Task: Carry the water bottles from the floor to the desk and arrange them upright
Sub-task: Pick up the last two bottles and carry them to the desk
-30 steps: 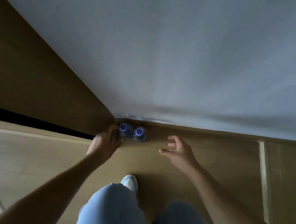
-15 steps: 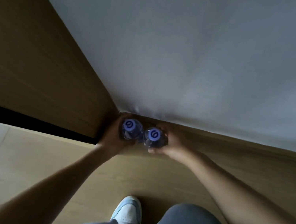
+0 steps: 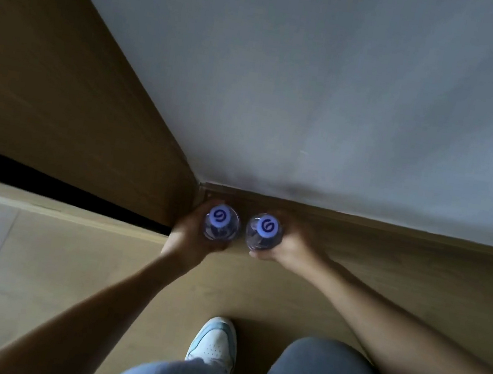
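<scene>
Dim, flat, bluish light throughout, with no glare. Soft shadow along the foot of the wall (image 3: pixel 331 103) just beyond both grips, and a black gap under the wooden panel (image 3: pixel 63 79) off to the left. Slight motion blur on the forearms. Wide-angle bending of straight edges toward the frame borders. Bottle caps (image 3: pixel 219 215) brightest.

Your left hand (image 3: pixel 189 237) grips left bottle (image 3: pixel 221 223); your right hand (image 3: pixel 289 246) grips right bottle (image 3: pixel 264 232). Both upright, caps up, near wall (image 3: pixel 318 85) corner, just apart.
</scene>
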